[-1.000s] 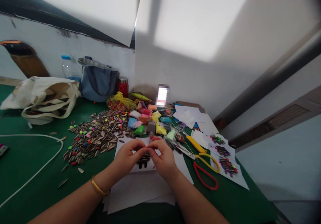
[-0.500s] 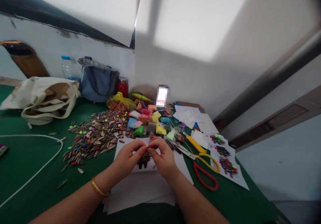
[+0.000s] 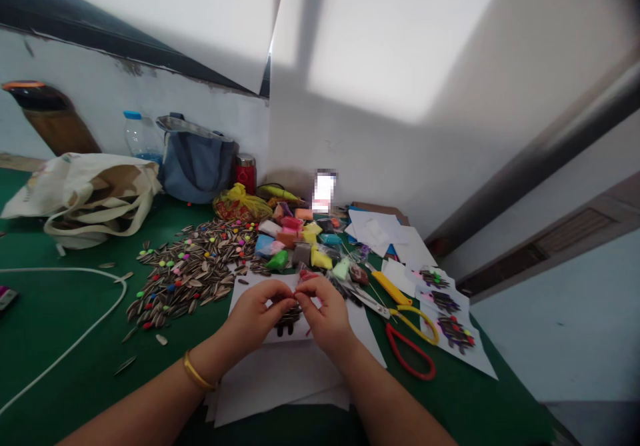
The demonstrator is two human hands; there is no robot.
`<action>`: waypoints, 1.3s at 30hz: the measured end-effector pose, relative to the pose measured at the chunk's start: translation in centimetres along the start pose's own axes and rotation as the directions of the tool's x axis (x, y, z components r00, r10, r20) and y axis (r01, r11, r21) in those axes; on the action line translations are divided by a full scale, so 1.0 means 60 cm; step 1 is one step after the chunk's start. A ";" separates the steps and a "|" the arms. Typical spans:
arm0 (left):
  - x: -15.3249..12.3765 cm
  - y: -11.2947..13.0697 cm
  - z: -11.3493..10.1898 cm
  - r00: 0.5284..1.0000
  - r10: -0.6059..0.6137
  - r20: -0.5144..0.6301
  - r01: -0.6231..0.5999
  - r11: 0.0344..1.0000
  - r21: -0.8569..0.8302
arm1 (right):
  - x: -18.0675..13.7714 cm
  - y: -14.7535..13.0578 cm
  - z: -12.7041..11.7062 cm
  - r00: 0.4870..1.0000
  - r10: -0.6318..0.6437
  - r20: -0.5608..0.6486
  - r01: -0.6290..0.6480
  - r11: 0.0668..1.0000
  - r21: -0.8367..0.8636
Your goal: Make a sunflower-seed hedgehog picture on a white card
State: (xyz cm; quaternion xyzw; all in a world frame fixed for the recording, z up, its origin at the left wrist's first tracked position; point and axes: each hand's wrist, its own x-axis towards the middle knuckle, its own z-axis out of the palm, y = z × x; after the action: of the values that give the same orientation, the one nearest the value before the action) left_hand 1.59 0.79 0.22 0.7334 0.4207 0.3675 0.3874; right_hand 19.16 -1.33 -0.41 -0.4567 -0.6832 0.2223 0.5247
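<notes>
My left hand [image 3: 257,313] and my right hand [image 3: 323,309] meet fingertip to fingertip above a white sheet of paper [image 3: 363,336]. Both are closed in a pinch, and whatever is between the fingertips is too small to make out. Under them, partly hidden, a figure made of sunflower seeds [image 3: 289,318] with dark feet lies on the paper. A thin red bit [image 3: 309,333] shows beside my right thumb. Just beyond the fingers is a red packet [image 3: 306,275].
Left lies a heap of sunflower seeds [image 3: 200,266] with coloured balls. Bagged modelling clay [image 3: 303,254] sits behind my hands. Scissors [image 3: 410,349] and a yellow cutter [image 3: 391,288] lie right, near finished seed figures [image 3: 455,331]. Bags [image 3: 197,166] and a red flask [image 3: 245,174] stand behind.
My left fingertips have shifted very slightly, still pinched against the right ones. Everything else stays in place.
</notes>
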 end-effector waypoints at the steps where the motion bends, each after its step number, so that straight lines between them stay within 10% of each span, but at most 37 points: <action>1: 0.000 0.001 0.000 1.000 -0.001 -0.002 0.001 1.000 0.001 | 0.000 -0.001 0.000 1.000 -0.011 0.004 0.011 1.000 0.000; 15: 0.005 0.004 -0.006 0.991 -0.013 -0.132 0.010 1.000 -0.024 | -0.002 -0.002 -0.003 0.969 -0.223 0.105 0.227 0.973 -0.029; 26: 0.004 0.031 -0.010 0.971 -0.168 0.169 0.222 0.891 -0.395 | -0.003 0.000 -0.008 0.970 -0.211 0.117 0.216 0.976 -0.030; 39: 0.005 0.033 -0.010 0.950 -0.241 0.196 0.307 0.828 -0.469 | -0.003 -0.006 -0.012 0.979 -0.189 0.080 0.192 0.981 -0.032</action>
State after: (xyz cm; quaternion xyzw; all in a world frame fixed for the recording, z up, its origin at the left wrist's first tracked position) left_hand 1.83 0.55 2.28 0.5635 0.3879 0.3554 0.6369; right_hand 19.70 -1.80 0.04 -0.3906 -0.7476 0.1745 0.5080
